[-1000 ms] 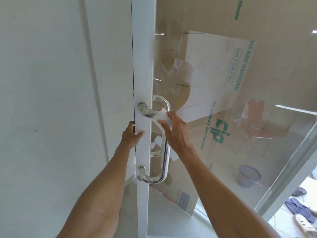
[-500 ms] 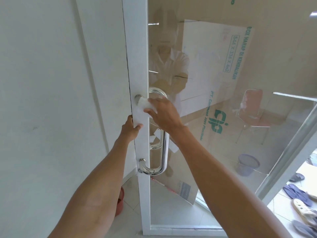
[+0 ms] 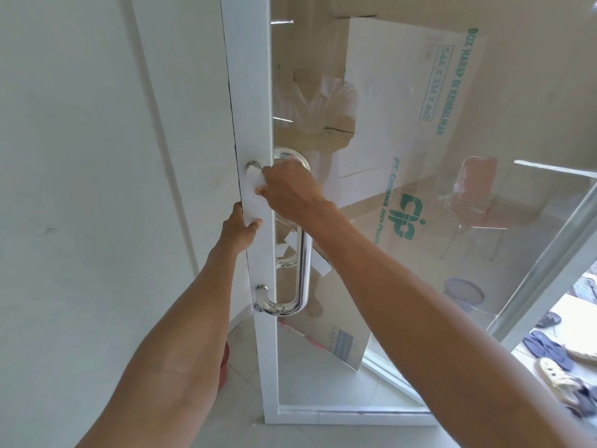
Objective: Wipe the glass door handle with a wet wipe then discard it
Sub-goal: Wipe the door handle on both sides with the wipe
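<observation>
Right grip (image 3: 290, 192) curled over the wet wipe (image 3: 256, 185), pinching and pressing it against the upper end of the door handle (image 3: 305, 270), right at the junction of steel bar and white door frame (image 3: 248, 92). Wipe bunched under the fingers, white on white, lower edge hard to tell from the frame.

Just below and to the left, left grip (image 3: 240, 229) clamped on the frame's edge: thumb on the near face, remaining fingers round the back and out of sight. Apparently steadying the door.

Below both, the long straight run of the handle and its lower bend, bare and shiny, not touched by the wipe at this moment. Behind the glass, close by the right grip, a second handle on the far side.

Judged from this: wiping under way, at the top fitting. Impossible to tell from shine alone whether already cleaned lower down. Probably left to do: a pass down the bar, the lower bend and mount, then disposal. Wipe not yet discarded.

Farther out, through the pane to the right: a large cardboard box (image 3: 403, 92) with green print, a pinkish chair (image 3: 475, 195), a blue basket (image 3: 465, 294) on the floor, possibly a bin, though not certain. Far lower right, sandals (image 3: 549, 354) on the tiles. Out to the left, plain white wall (image 3: 80, 156). Low down beside the left forearm, something red (image 3: 224, 363), mostly hidden.
</observation>
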Demonstrator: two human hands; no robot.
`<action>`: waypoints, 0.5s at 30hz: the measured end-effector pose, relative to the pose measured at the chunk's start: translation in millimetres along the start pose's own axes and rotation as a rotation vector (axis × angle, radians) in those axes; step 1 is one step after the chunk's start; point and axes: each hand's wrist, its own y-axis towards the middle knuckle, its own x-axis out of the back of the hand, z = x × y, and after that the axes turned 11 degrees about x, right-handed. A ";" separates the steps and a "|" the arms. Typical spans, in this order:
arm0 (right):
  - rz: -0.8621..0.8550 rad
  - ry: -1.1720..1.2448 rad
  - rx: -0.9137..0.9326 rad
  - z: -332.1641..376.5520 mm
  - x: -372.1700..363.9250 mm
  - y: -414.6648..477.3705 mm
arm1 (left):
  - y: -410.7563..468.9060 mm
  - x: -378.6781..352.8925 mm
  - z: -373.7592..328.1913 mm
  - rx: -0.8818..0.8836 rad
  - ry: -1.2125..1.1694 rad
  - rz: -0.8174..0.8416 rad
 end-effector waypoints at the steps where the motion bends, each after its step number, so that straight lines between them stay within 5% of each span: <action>1: -0.001 -0.035 0.001 5.6 -1.0 5.3 | 0.8 0.1 0.5 -0.005 0.004 0.000; 8: -0.094 -0.048 -0.014 9.2 -24.2 0.4 | 4.2 6.9 2.3 -0.025 0.029 0.041; 15: -0.364 0.004 -0.012 4.2 -37.8 -29.0 | 1.0 15.6 6.6 -0.057 -0.017 0.102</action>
